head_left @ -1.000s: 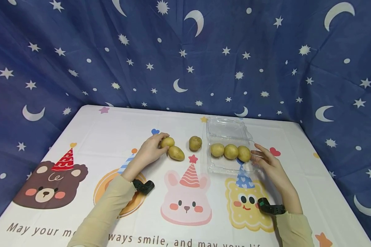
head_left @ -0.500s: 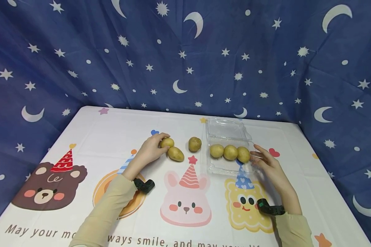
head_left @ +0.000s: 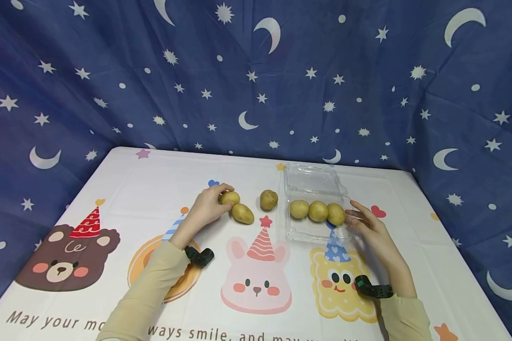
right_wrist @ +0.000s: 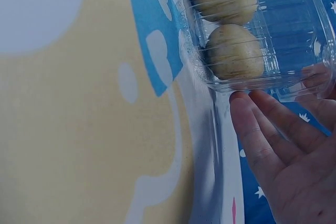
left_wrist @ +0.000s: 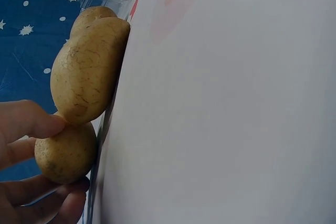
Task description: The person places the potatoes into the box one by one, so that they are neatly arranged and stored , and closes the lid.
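My left hand [head_left: 205, 207] holds a small potato [left_wrist: 67, 153] between thumb and fingers, down at the tabletop. Right against it lies a longer potato [head_left: 242, 214], and a rounder potato [head_left: 269, 200] sits apart from them to the right. Three potatoes stand in a row inside a clear plastic clamshell box [head_left: 311, 231], its lid folded back. Beside the box's right wall is my right hand [head_left: 373, 232], its fingers extended. Seen from the right wrist, the fingertips [right_wrist: 240, 98] touch the plastic wall near the end potato [right_wrist: 234, 51].
The table has a white cloth [head_left: 175, 166] printed with cartoon figures and lettering. A blue curtain [head_left: 187, 61] with moons and stars hangs behind it. The see-through lid [head_left: 310, 179] lies toward the back edge.
The hands, potatoes and box keep their places. Only a slight shift of the head view shows.
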A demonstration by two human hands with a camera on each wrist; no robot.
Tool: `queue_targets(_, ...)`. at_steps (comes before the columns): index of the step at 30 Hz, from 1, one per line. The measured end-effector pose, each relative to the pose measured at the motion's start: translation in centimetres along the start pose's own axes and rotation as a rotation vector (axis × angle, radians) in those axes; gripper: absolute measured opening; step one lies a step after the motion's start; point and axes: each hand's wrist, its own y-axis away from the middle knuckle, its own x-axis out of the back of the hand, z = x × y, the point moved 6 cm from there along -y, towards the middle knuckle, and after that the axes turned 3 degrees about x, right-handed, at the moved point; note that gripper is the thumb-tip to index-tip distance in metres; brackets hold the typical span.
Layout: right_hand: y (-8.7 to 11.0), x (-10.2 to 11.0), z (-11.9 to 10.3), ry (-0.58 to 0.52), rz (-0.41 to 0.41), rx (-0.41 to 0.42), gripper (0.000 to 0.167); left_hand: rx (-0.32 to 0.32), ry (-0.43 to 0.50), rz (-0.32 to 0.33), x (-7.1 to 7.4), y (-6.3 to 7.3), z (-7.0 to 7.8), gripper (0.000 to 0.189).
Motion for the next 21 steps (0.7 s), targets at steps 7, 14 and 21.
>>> queue_targets(7,0.08,0.03,0.03,0.011,0.001,-0.025,0.055,0.011,0.02,0.019,0.15,0.07,-0.2,0.039)
queue_targets(14,0.06,0.06,-0.03,0.002,0.004,-0.003,0.055,0.008,0.04,0.048,0.49,0.33,-0.33,0.04)
queue_targets(21,0.05,0.03,-0.13,-0.004,0.003,0.008,0.054,0.018,0.051,0.079,0.95,0.61,-0.21,0.041)
